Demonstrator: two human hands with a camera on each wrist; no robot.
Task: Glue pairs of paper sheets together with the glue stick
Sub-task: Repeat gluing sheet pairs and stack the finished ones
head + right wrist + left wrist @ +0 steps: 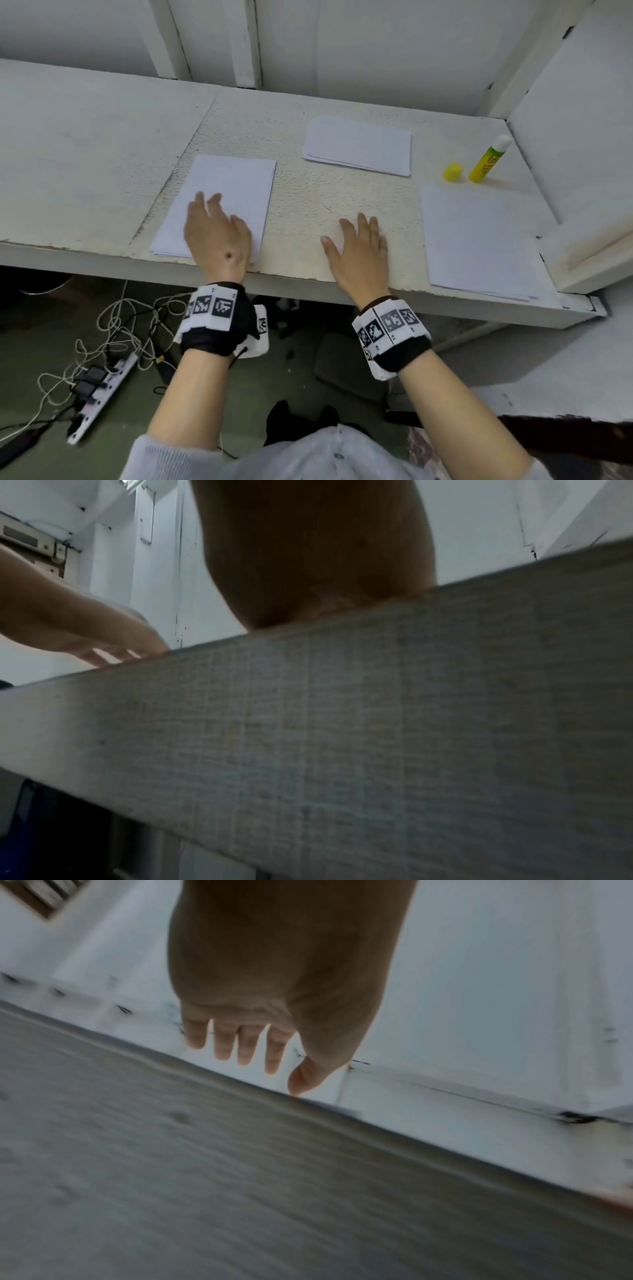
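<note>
Nearest the head camera, two bare forearms with marker-printed wristbands [390,337] are seen reaching over the front edge of a white tabletop [308,192]. The left hand [215,236] is laid palm-down over the near part of a stack of white paper sheets [236,185] at the left; its grip is relaxed, with fingers spread and nothing pinched. In the left wrist view the fingers [224,1045] are seen extended and apart. The right hand [359,246] is rested flat on bare tabletop between the left stack and a second stack of sheets [476,240] at the right; its fingers are straight and nothing is held. A third stack of paper [358,145] is placed farther back, near the middle. The glue stick [488,159] is stood uncapped at the far right, tilted in the wide-angle picture, with its yellow cap [452,172] just beside it on the left. Cables and a power strip [102,387] are visible on the floor below.
</note>
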